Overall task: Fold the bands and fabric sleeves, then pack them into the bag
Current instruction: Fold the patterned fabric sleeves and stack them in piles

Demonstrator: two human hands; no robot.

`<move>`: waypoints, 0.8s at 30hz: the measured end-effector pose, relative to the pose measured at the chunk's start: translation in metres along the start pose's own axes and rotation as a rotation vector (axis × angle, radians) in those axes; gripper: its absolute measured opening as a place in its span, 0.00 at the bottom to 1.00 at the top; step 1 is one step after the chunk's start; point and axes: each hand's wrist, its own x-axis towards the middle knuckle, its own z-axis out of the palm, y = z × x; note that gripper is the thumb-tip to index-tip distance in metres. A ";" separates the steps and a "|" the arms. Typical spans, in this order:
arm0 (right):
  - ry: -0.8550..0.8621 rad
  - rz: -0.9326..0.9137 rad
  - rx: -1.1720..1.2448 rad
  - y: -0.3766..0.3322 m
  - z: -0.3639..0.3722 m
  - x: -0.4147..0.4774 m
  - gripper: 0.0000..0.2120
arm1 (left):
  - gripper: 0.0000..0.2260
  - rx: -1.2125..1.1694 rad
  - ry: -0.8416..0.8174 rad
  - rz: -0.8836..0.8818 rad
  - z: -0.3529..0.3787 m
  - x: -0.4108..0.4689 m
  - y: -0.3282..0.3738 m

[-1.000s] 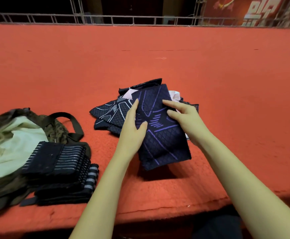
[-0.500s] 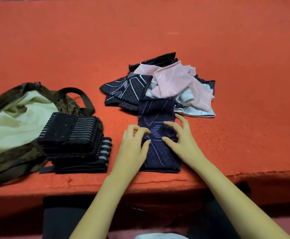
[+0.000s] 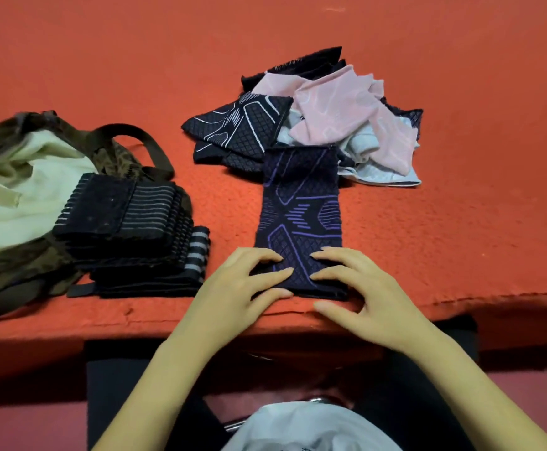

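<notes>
Folding step: purple-patterned sleeve (image 3: 298, 206) flat on tabletop (image 3: 461, 222), running away from fingers (image 3: 265, 274). Left hand (image 3: 243, 284), right hand (image 3: 360, 288) spread, pressing near hem, gripping nothing. Next move, likely: pinch hem, fold it forward. Unfolded pile (image 3: 330, 118) beyond fingers; bag (image 3: 21, 177), folded bands (image 3: 129, 229) to left.

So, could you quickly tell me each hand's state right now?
Left hand: open, pressing the purple-patterned sleeve.
Right hand: open, pressing the same sleeve.

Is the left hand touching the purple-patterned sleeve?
Touching. The head view shows the left hand with its fingers lying flat on the near end of the purple-patterned sleeve.
</notes>
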 end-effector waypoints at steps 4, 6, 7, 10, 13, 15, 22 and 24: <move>0.017 -0.004 -0.124 -0.002 0.007 0.000 0.20 | 0.15 0.049 0.029 -0.017 0.003 -0.002 0.005; 0.034 0.007 -0.126 -0.002 0.007 0.000 0.20 | 0.15 0.010 0.021 -0.046 0.002 -0.002 0.005; 0.041 0.012 -0.120 -0.002 0.007 0.001 0.19 | 0.15 -0.016 0.012 -0.064 0.000 -0.002 0.005; 0.063 0.027 -0.085 -0.002 0.007 0.001 0.17 | 0.15 -0.052 -0.019 -0.088 -0.004 -0.001 0.006; 0.071 0.032 -0.085 -0.002 0.008 0.003 0.16 | 0.17 -0.071 -0.023 -0.095 -0.006 0.000 0.006; 0.076 0.033 -0.083 -0.003 0.009 0.003 0.16 | 0.17 -0.098 -0.005 -0.117 -0.006 0.001 0.006; 0.227 0.163 0.082 -0.004 0.010 0.005 0.20 | 0.12 -0.162 -0.004 -0.106 -0.006 0.002 0.006; 0.275 0.208 0.153 -0.006 0.007 0.005 0.19 | 0.09 -0.238 0.044 -0.177 -0.009 0.006 0.010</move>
